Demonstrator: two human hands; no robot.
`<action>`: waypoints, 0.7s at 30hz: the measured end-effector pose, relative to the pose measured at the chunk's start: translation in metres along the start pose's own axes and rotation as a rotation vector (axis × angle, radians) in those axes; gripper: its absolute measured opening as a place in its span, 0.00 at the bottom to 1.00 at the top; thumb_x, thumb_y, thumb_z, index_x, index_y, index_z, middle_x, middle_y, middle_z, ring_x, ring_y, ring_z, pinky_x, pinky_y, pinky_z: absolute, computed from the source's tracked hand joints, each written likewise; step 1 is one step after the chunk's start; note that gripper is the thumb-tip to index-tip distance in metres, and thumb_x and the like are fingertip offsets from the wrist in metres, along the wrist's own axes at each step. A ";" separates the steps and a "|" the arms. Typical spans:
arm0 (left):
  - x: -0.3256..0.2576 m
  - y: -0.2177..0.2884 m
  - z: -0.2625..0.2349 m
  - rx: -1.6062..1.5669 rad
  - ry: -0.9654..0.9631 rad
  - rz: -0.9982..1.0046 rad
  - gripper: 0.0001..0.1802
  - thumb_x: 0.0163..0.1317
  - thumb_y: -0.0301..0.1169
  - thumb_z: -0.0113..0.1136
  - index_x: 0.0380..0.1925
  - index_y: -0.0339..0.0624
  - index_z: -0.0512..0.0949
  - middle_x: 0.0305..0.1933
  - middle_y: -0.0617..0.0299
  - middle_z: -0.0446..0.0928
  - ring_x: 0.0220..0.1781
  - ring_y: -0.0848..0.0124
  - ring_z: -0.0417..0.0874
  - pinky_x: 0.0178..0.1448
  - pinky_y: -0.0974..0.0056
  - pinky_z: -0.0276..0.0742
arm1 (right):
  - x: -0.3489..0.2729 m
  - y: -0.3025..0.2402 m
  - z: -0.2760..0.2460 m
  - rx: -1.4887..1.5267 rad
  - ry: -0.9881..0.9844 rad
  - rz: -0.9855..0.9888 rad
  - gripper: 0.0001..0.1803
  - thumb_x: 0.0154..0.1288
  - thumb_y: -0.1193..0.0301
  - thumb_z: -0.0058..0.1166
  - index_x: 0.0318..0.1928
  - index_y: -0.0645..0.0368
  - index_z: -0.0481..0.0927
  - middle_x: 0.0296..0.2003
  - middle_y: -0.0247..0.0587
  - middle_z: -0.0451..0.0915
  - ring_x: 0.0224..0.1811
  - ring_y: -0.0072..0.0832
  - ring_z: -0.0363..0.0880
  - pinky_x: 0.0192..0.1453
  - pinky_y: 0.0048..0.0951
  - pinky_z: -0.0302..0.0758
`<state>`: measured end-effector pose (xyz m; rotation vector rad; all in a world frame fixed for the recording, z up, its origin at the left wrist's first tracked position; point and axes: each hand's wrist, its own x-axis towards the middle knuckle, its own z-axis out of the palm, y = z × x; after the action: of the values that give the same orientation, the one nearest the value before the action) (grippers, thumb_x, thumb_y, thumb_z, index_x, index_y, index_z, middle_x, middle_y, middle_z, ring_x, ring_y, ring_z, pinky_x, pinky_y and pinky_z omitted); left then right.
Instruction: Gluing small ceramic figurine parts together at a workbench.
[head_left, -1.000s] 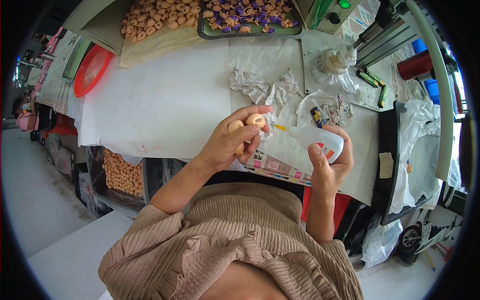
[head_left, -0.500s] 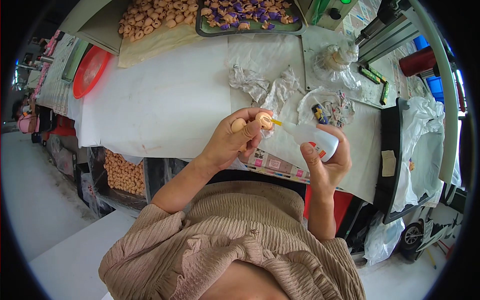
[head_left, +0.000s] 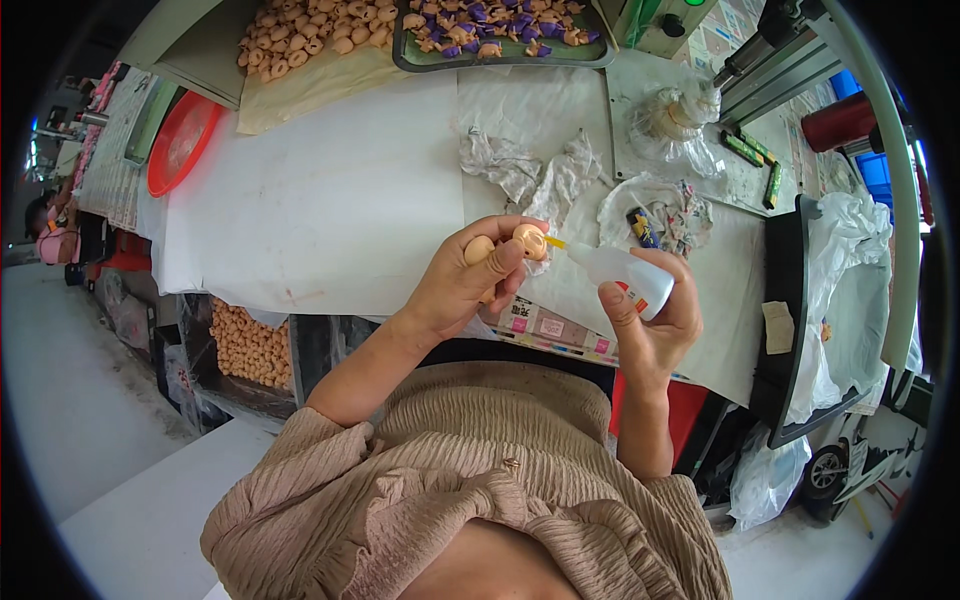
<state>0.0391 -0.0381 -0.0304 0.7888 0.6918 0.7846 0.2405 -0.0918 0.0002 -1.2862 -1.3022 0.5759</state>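
My left hand (head_left: 440,290) is closed around small peach-coloured plastic toy parts. One hollow, rounded part (head_left: 531,240) is pinched at the fingertips with its opening up and its rim glossy. A second smooth, round part (head_left: 479,250) sticks out between the fingers, and more peach plastic shows below, mostly hidden by them. In my right hand (head_left: 655,340) is a white squeeze bottle (head_left: 622,270), tilted so that its thin yellow tip (head_left: 556,242) meets or nearly meets the rim of the hollow part. Crumpled white cloths (head_left: 565,180) lie just beyond both hands.
At the back are a heap of peach parts (head_left: 315,35) and a dark tray (head_left: 500,62) of peach-and-purple pieces. A red basin (head_left: 185,145) stands left, a plastic-lined black bin (head_left: 785,330) right. A blue-and-yellow tube (head_left: 642,228) lies past the bottle. More parts (head_left: 250,340) fill a box below.
The hollow part has turned slightly in my left fingers, and its rim looks shinier. The bottle tip stays beside it, and both hands are nearly where they were.
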 end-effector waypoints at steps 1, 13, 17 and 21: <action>0.000 -0.001 -0.001 -0.011 -0.012 0.008 0.24 0.68 0.40 0.56 0.58 0.35 0.70 0.38 0.64 0.75 0.27 0.83 0.69 0.23 0.77 0.67 | 0.000 0.000 0.000 -0.013 0.009 0.000 0.20 0.50 0.70 0.72 0.42 0.64 0.79 0.34 0.39 0.77 0.33 0.24 0.75 0.36 0.23 0.70; -0.001 -0.001 -0.001 -0.036 -0.024 0.012 0.25 0.66 0.39 0.59 0.57 0.36 0.71 0.32 0.66 0.72 0.24 0.83 0.68 0.23 0.77 0.66 | -0.002 -0.010 -0.011 -0.169 -0.011 -0.017 0.19 0.50 0.67 0.71 0.39 0.64 0.79 0.31 0.37 0.76 0.32 0.23 0.73 0.35 0.23 0.68; 0.000 0.001 0.003 -0.045 0.026 0.030 0.23 0.66 0.36 0.59 0.58 0.36 0.71 0.28 0.66 0.72 0.20 0.83 0.67 0.22 0.77 0.67 | -0.003 -0.011 -0.011 -0.172 0.008 -0.040 0.20 0.50 0.67 0.71 0.39 0.64 0.79 0.31 0.37 0.75 0.32 0.24 0.73 0.36 0.24 0.68; 0.001 0.000 0.002 -0.067 0.026 0.020 0.22 0.66 0.30 0.59 0.59 0.37 0.70 0.28 0.66 0.72 0.20 0.83 0.67 0.22 0.77 0.67 | -0.001 -0.011 -0.011 -0.171 -0.002 -0.048 0.20 0.49 0.67 0.71 0.39 0.64 0.79 0.31 0.37 0.75 0.32 0.25 0.73 0.36 0.24 0.68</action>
<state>0.0411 -0.0378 -0.0295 0.7265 0.6782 0.8337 0.2464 -0.0999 0.0116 -1.3895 -1.4041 0.4397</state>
